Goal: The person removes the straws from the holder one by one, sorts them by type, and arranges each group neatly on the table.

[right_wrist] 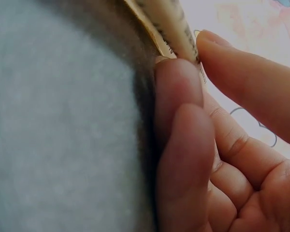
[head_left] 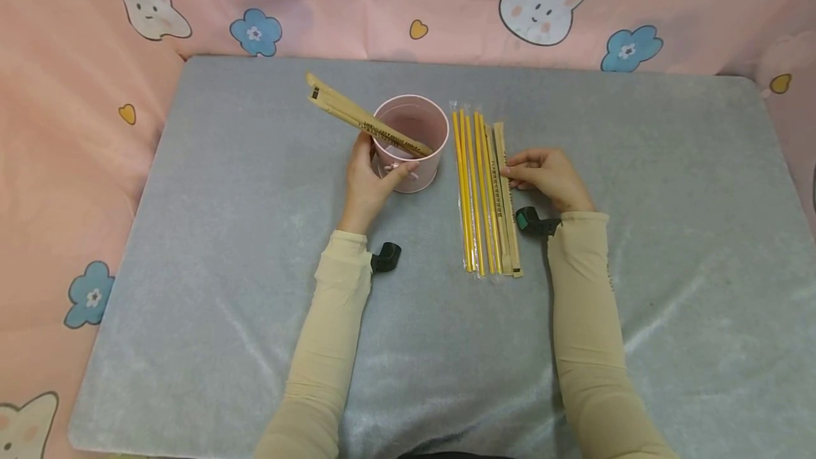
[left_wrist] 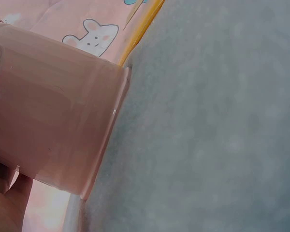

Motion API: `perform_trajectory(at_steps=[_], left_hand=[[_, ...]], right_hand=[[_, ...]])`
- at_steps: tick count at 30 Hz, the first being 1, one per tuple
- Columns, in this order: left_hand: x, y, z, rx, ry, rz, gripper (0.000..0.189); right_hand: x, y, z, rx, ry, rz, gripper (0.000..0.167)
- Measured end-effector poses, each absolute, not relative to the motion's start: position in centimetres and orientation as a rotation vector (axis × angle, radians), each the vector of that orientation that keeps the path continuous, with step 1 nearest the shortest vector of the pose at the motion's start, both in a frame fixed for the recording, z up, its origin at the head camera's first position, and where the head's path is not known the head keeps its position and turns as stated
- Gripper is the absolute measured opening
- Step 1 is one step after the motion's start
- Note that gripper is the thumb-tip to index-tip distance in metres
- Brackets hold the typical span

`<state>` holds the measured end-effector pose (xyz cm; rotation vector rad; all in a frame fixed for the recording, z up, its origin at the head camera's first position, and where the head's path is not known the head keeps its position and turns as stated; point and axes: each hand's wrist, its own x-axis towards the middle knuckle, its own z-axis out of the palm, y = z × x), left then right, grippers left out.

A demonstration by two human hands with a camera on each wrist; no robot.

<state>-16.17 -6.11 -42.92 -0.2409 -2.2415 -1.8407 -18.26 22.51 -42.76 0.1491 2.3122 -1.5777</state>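
My left hand (head_left: 368,186) grips the side of a small pink bucket (head_left: 428,174), which stands upright on the table with its mouth up. Paper-wrapped straws (head_left: 347,108) lean out of it over the left rim. In the left wrist view the bucket wall (left_wrist: 53,106) fills the left, with fingertips (left_wrist: 19,198) against it. To the bucket's right lies a row of yellow straws in clear wrappers (head_left: 462,190), with paper-wrapped straws at its right end. My right hand (head_left: 548,176) pinches the outermost paper-wrapped straw (head_left: 513,239) between thumb and fingers, seen closely in the right wrist view (right_wrist: 176,29).
A grey velvety cloth (head_left: 242,232) covers the table. Behind and to the left hangs a pink curtain (head_left: 357,6) printed with rabbits, flowers and hearts. Black wrist cameras (head_left: 387,258) sit on both sleeves, the right one close to the straw row.
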Motion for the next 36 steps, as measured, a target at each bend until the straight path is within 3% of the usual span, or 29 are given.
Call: perform_trajectory(at_steps=[36], left_hand=[[-16.24,-6.11,-43.0,-0.252,-2.232,-1.852,0.07]], right_hand=[[-18.14,22.48,-42.75,0.155,2.298,-1.605,0.025]])
